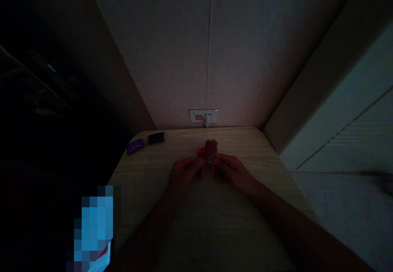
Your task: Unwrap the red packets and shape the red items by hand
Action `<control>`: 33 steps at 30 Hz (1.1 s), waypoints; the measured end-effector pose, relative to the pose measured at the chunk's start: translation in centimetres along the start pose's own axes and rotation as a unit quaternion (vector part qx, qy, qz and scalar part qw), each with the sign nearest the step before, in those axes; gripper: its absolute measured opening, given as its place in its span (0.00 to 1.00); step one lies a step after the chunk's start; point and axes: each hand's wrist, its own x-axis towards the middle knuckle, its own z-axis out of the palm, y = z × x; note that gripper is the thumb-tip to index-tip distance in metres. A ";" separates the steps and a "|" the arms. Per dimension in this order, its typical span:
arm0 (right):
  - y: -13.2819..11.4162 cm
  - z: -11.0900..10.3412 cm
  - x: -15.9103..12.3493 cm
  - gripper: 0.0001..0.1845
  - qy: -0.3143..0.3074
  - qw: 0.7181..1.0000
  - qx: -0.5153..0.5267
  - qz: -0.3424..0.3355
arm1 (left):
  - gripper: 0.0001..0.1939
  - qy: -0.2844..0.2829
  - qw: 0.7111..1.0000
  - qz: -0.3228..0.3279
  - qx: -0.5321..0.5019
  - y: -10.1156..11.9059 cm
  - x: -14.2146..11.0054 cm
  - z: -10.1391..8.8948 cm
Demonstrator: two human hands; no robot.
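Over the light wooden tabletop [141,177], both hands meet around a small, lumpy reddish-brown piece [211,149]; what it is cannot be told in this dim light. My right hand [235,173] pinches its lower edge between thumb and fingers. From the other side my left hand [186,173] comes close, its thumb and fingertips pressed together; whether anything is between them is too dark to see. A bright red bit [201,152] shows just left of the brownish piece, partly behind the left fingertips.
A shiny purple packet [135,146] and a black packet [156,138] lie at the table's far left corner. A wall socket [203,116] with a plug in it sits just above the back edge. A lit, blurred-out screen [98,223] is at lower left.
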 end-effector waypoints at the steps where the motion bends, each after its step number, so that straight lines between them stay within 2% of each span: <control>1: -0.1 0.0 -0.1 0.24 -0.008 1.000 0.009 0.002 | 0.17 -0.002 1.000 -0.001 -0.001 0.0 0.0 0.0; 5: -0.4 0.2 -0.4 0.24 -0.047 0.999 0.016 0.010 | 0.14 -0.026 0.999 -0.002 0.019 0.0 0.0 0.0; 10: -0.5 0.2 -0.6 0.25 -0.063 0.998 0.009 0.011 | 0.11 -0.066 0.996 0.024 0.061 -0.2 -0.4 -0.1; 15: -0.4 0.1 -0.6 0.25 -0.089 0.996 0.010 0.029 | 0.10 -0.094 0.994 0.025 0.041 0.1 -1.0 -0.2; 17: -0.6 0.1 -0.6 0.25 -0.098 0.994 0.019 0.036 | 0.11 -0.082 0.996 0.029 0.033 0.3 -1.0 -0.3; 20: -1.2 0.1 -0.6 0.25 -0.108 0.993 0.042 0.034 | 0.11 -0.011 0.998 0.043 0.040 0.6 -0.8 -0.3; 23: -1.5 0.3 -0.6 0.24 -0.091 0.994 0.051 0.028 | 0.11 0.049 0.995 0.057 0.062 0.7 -0.6 0.1; 25: -1.3 0.6 -0.6 0.25 -0.076 0.996 0.040 0.030 | 0.11 0.038 0.995 0.059 0.068 0.6 -0.8 0.5; 28: -0.8 0.8 -0.5 0.24 -0.070 0.996 0.021 0.043 | 0.11 -0.046 0.996 0.045 0.061 0.4 -1.1 1.1; 30: -0.7 0.8 -0.4 0.23 -0.067 0.996 0.019 0.047 | 0.11 -0.072 0.995 0.042 0.063 0.3 -1.2 1.2; 33: -1.1 0.7 -0.5 0.24 -0.054 0.997 0.018 0.044 | 0.11 0.035 0.991 0.071 0.105 0.3 -0.9 1.0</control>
